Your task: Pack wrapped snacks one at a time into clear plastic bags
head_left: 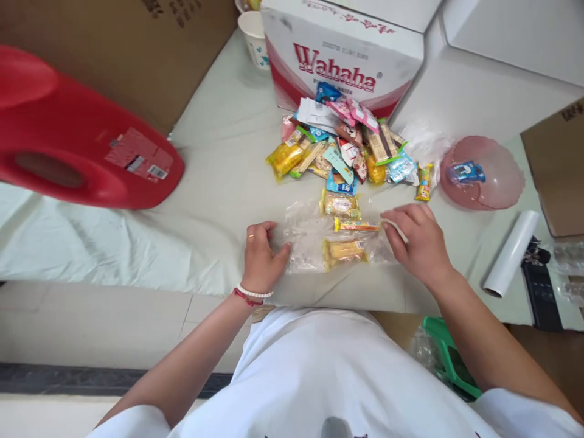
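Note:
A clear plastic bag (306,243) lies flat on the cloth-covered table between my hands. On it sit a wrapped cracker pack (341,204), a thin yellow wrapped snack stick (358,225) and a second yellow wrapped snack (345,252), one below another. My left hand (264,258) rests at the bag's left edge, fingers bent and thumb apart. Over the bag's right end is my right hand (420,240), its thumb and index fingertips slightly apart beside the stick's end. Whether those fingertips touch the stick I cannot tell.
A pile of mixed wrapped snacks (349,143) lies before a Wahaha carton (342,61). To the right stand a pink bowl (502,176) with a blue packet (468,173) and a white roll (511,254). A red jug (95,146) is left; paper cups (254,39) stand behind.

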`<state>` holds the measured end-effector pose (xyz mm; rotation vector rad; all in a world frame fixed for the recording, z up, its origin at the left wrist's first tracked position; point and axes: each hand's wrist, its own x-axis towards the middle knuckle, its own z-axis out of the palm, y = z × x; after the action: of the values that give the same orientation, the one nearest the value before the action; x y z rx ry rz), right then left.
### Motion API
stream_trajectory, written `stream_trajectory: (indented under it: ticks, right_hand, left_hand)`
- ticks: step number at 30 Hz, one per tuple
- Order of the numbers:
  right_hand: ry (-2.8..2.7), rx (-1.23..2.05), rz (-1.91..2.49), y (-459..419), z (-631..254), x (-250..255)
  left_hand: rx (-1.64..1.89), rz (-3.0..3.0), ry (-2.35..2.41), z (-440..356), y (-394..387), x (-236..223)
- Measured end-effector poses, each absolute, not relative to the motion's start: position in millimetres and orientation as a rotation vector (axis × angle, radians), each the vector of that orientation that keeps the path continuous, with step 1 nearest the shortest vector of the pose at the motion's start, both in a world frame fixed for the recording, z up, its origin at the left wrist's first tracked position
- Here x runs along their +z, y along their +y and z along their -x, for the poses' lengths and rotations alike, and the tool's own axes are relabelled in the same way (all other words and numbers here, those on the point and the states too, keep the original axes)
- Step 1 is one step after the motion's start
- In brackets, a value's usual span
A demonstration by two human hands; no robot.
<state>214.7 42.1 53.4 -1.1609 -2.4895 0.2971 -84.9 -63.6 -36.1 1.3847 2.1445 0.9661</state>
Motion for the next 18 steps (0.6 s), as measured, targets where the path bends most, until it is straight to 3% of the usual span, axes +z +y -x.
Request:
stream_trajectory:
  ticks: [3, 6, 8, 10, 13, 16, 18]
  right_hand:
    - [-2.652, 0.519, 0.880, 11, -205, 53]
    - [-2.779, 0.558, 0.866, -1, -191, 31]
    - [-2.789, 0.553, 0.946, 0, -182, 16]
    - [-2.776, 0.587, 1.000, 3, -177, 8]
    - [-2.731, 0.724, 0.997, 10, -179, 13]
    - [-2.721, 0.899, 0.946, 31, -185, 28]
    - [-2.704, 0.791, 1.014, 55, -184, 37]
  left_hand:
    - [1.030, -1.338, 2.163, 87, -69, -34]
    - [1.200, -1.417, 2.305, 87, -77, -14]
    - [1.390, -1.659, 2.364, 82, -83, 6]
    - [1.522, -2.125, 2.055, 68, -86, 21]
    - [1.181, -2.577, 1.389, 36, -79, 22]
    - [0.759, -2.597, 1.409, 11, -60, 2]
    - [0.582, -2.550, 1.460, 5, -48, -10]
